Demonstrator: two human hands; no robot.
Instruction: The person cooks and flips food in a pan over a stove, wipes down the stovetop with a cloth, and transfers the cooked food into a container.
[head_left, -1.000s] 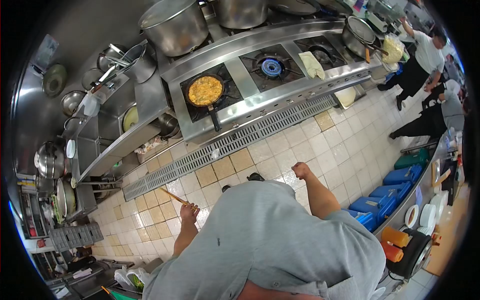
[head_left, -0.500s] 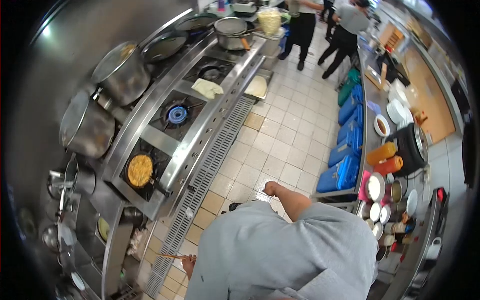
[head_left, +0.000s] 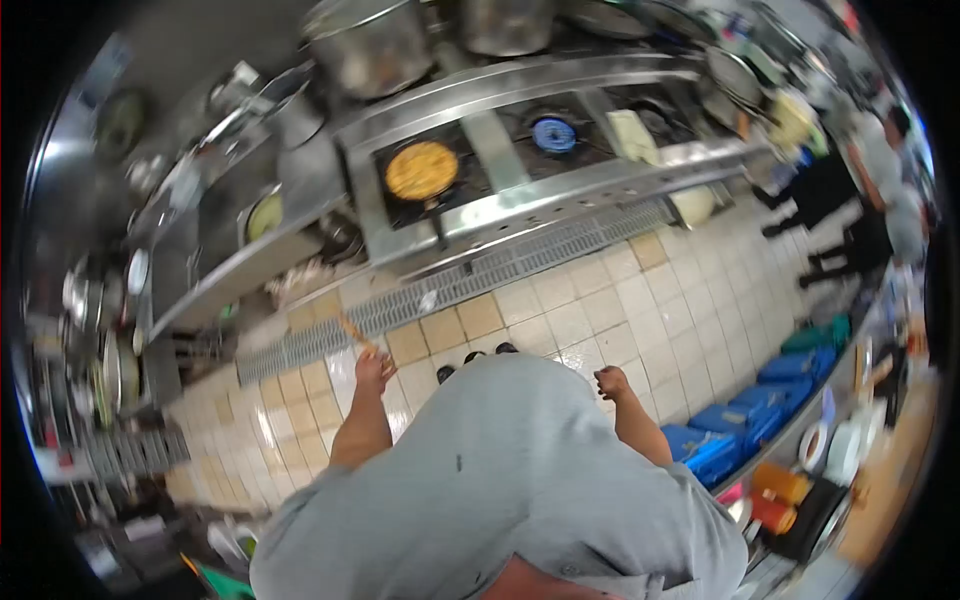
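Observation:
My left hand (head_left: pixel 374 368) is closed on a thin wooden stick (head_left: pixel 350 327), probably chopsticks, which points up and left over the floor. My right hand (head_left: pixel 611 382) hangs over the tiles with its fingers curled; blur hides whether anything is in it. Ahead, a pan (head_left: pixel 433 207) of yellow-orange food (head_left: pixel 421 170) rests on the left burner of the stove (head_left: pixel 497 217), its handle toward me. Neither hand touches it. A blue flame (head_left: pixel 553 135) burns on the middle burner. Beside that burner lies a pale cloth (head_left: pixel 633 136).
A floor grate (head_left: pixel 460 283) runs along the stove. Large pots (head_left: pixel 368 50) stand behind the burners. Blue bins (head_left: pixel 741 421) line the right counter, with orange bottles (head_left: pixel 781 484) above them. Two people (head_left: pixel 822 190) stand at the far right. A sink (head_left: pixel 215 235) is at the left.
The view swung right toward the bins, then back to the stove. My left hand with the stick is now raised farther forward. The people at the right have shifted their stance.

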